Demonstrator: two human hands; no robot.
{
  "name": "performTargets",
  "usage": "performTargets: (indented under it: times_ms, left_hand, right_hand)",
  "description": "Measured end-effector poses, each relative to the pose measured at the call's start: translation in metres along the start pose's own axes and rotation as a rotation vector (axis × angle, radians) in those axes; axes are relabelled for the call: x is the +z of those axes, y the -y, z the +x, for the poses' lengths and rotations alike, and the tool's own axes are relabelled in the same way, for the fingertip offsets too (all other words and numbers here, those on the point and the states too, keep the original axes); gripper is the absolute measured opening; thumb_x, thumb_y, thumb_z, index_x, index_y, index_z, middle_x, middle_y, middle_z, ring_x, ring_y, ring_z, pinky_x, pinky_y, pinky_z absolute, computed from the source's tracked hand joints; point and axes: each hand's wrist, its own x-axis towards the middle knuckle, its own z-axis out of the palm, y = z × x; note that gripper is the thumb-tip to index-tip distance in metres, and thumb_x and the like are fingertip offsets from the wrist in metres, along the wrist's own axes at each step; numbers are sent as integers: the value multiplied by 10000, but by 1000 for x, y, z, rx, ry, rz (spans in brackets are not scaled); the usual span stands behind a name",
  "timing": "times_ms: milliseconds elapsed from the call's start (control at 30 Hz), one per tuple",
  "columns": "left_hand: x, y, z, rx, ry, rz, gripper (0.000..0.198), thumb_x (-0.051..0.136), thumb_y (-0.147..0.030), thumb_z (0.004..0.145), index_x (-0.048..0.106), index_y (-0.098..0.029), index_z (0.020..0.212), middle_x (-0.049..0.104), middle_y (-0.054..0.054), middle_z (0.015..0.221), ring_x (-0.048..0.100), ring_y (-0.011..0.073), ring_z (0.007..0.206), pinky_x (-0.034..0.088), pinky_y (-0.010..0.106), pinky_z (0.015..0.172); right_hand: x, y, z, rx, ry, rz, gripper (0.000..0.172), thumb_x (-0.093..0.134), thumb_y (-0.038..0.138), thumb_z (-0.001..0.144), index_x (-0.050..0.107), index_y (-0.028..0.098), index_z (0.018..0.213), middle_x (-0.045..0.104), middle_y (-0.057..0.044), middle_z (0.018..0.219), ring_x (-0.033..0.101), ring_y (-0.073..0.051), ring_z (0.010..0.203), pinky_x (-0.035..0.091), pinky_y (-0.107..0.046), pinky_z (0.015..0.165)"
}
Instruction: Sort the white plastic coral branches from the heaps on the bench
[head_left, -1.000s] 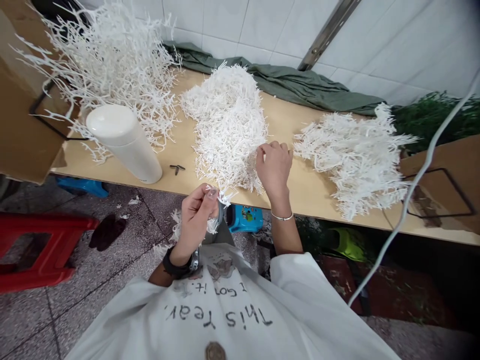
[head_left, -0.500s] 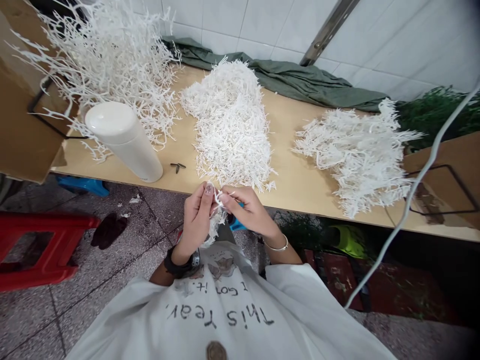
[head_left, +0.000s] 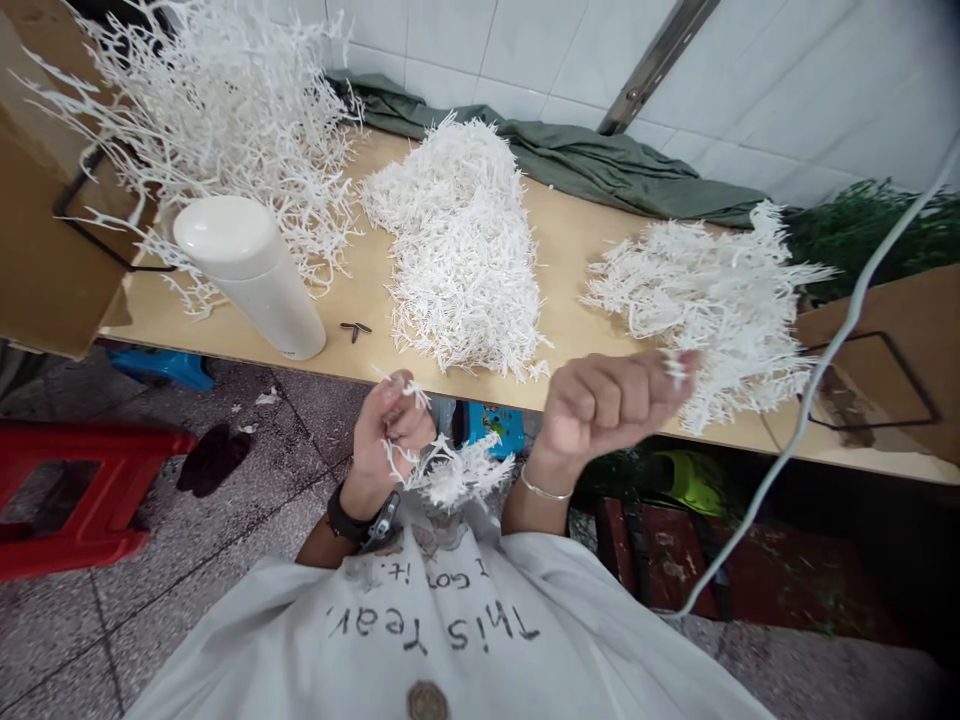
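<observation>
My left hand [head_left: 390, 435] is closed around a small bunch of white plastic sprigs [head_left: 450, 475], held just below the table's front edge near my chest. My right hand [head_left: 607, 405] is curled, its fingertips pinched at the near edge of the right pile of white sprigs [head_left: 712, 300]; what they grip, if anything, is too small to make out. A taller middle pile of white sprigs [head_left: 465, 250] lies straight ahead on the wooden table [head_left: 577, 250].
A white cylindrical bottle [head_left: 251, 275] stands at the left front of the table beside a pile of larger white branches [head_left: 217, 120]. Cardboard boxes [head_left: 45, 250] flank both ends. A green cloth [head_left: 600, 165] lies along the wall. A red stool [head_left: 82, 490] is on the floor.
My right hand left my left hand and swung right to the edge of the right pile. My left hand dropped slightly with its bunch of sprigs.
</observation>
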Motion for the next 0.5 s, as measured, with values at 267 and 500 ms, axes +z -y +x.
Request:
performTargets:
  times_ms: [267, 500]
  left_hand:
    - [0, 6, -4, 210, -99, 333, 250, 683, -361, 815, 669, -146, 688, 357, -67, 481, 215, 13, 399, 190, 162, 382]
    - [3, 7, 3, 218, -165, 425, 305, 679, -388, 817, 628, -148, 635, 330, -70, 490, 230, 21, 412, 221, 176, 396]
  right_hand:
    - [-26, -32, 68, -80, 167, -1497, 207, 620, 390, 812, 555, 205, 879, 556, -4, 746, 486, -137, 641, 427, -319, 651]
    - [-7, -20, 26, -3, 662, -930, 314, 440, 472, 929, 568, 217, 1060, 631, -67, 1015, 574, -155, 840, 464, -312, 723]
